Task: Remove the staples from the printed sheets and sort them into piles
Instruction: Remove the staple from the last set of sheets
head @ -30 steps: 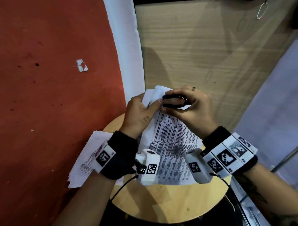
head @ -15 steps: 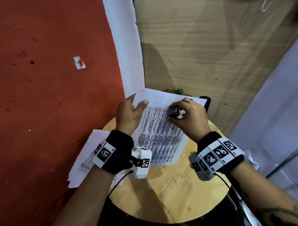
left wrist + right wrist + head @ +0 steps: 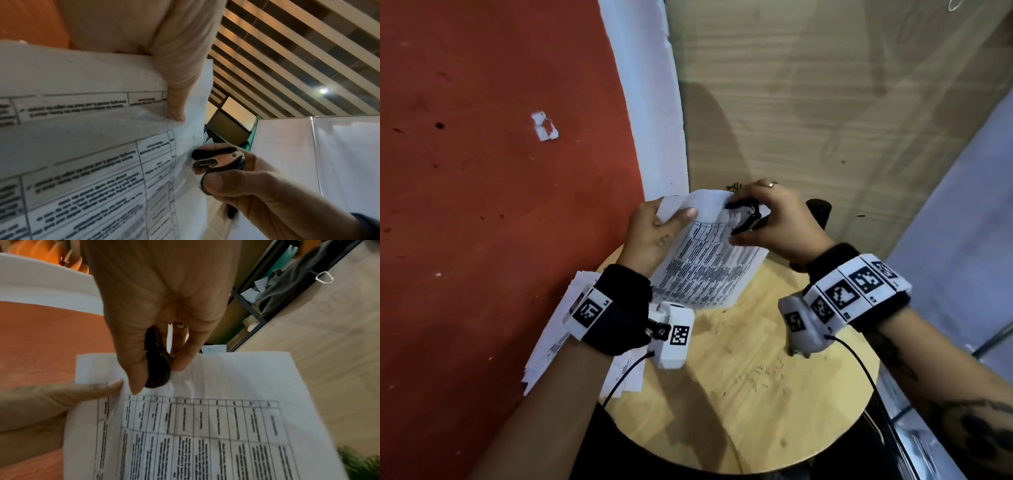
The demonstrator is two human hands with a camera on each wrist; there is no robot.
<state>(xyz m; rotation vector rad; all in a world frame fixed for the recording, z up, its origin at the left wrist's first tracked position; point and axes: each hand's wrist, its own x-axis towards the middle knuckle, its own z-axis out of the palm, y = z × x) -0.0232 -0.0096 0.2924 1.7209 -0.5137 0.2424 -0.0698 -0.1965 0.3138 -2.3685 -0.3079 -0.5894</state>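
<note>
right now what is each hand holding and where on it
The left hand pinches the printed sheets at their top left corner, thumb on top. The right hand grips the black staple remover by its two handles, at the sheets' top edge.

Paper pile (image 3: 558, 339) on round table (image 3: 756, 411)

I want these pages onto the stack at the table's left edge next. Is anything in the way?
Nothing visible lies between the held sheets and the pile, except the left hand and its forearm, which hang over the pile. The right hand holds the staple remover at the sheets' top edge.
</note>
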